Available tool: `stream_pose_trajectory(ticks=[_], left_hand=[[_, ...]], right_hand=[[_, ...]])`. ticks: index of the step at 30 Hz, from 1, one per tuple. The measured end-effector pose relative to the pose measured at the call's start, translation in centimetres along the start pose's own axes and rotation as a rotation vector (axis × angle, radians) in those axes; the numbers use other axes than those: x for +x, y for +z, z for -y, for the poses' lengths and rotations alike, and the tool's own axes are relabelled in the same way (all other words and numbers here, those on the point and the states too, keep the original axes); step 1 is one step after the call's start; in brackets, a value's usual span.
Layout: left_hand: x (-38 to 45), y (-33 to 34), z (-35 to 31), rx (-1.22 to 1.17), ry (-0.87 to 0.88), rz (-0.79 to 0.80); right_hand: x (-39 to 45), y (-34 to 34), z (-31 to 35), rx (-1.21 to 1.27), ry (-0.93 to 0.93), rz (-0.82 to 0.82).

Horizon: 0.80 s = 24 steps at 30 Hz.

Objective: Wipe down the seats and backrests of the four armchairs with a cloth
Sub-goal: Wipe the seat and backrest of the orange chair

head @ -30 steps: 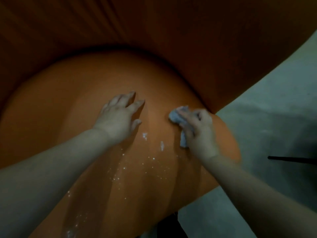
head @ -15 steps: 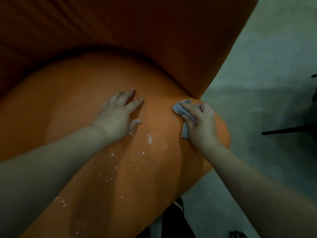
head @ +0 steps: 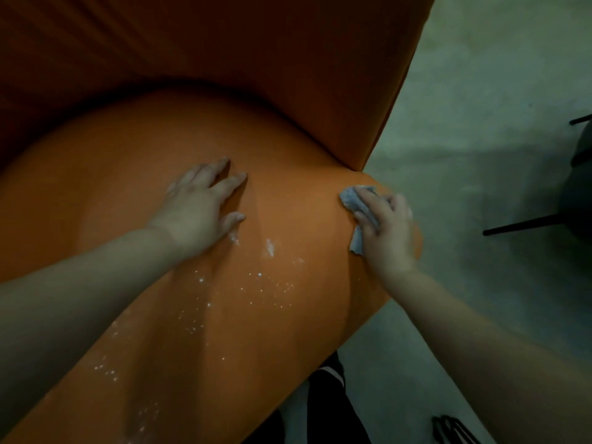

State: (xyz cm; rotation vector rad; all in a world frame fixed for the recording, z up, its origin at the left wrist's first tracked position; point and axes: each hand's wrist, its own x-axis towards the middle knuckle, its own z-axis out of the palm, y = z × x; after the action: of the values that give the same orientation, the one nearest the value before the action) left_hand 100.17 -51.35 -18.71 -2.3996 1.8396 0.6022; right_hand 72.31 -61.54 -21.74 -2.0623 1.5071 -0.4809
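An orange armchair fills the head view, its rounded seat (head: 134, 193) below and its darker backrest (head: 256, 65) above. White specks and smears (head: 269, 248) are scattered over the seat's middle and lower part. My left hand (head: 201, 209) rests flat on the seat with straight, spread fingers. My right hand (head: 384, 225) presses a small crumpled blue-grey cloth (head: 354, 203) against the seat's right edge, fingers bent over it; most of the cloth is hidden under the hand.
Grey floor (head: 496, 91) lies to the right of the chair. A dark chair with thin black legs (head: 525, 224) stands at the right edge. My dark trouser leg (head: 326, 402) shows below the seat, and a black object (head: 448, 427) lies on the floor near the bottom.
My right hand has slid the cloth rightward, from beside the seat's middle to its right rim. The left hand stays put. The view has shifted, showing more floor.
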Motion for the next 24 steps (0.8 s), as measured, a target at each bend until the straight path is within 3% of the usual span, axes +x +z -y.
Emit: stream_pose_trajectory(ticks=[6, 13, 19, 22, 24], left_hand=[[-1.0, -0.3, 1.1, 0.018, -0.037, 0.004], [-2.4, -0.7, 3.4, -0.004, -0.112, -0.024], [-3.7, -0.6, 5.3, 0.008, -0.100, -0.001], [-4.1, -0.5, 6.2, 0.011, -0.091, -0.009], [-4.3, -0.3, 7.0, 0.025, -0.082, -0.012]], right_hand=[[-7.7, 2.6, 3.4, 0.101, -0.158, 0.175], [-5.0, 2.2, 2.8, 0.122, 0.120, -0.049], [-10.0, 5.3, 7.8, 0.153, -0.129, 0.121], [-6.7, 5.0, 7.3, 0.249, 0.009, -0.001], [-5.3, 5.2, 7.1, 0.182, 0.076, -0.067]])
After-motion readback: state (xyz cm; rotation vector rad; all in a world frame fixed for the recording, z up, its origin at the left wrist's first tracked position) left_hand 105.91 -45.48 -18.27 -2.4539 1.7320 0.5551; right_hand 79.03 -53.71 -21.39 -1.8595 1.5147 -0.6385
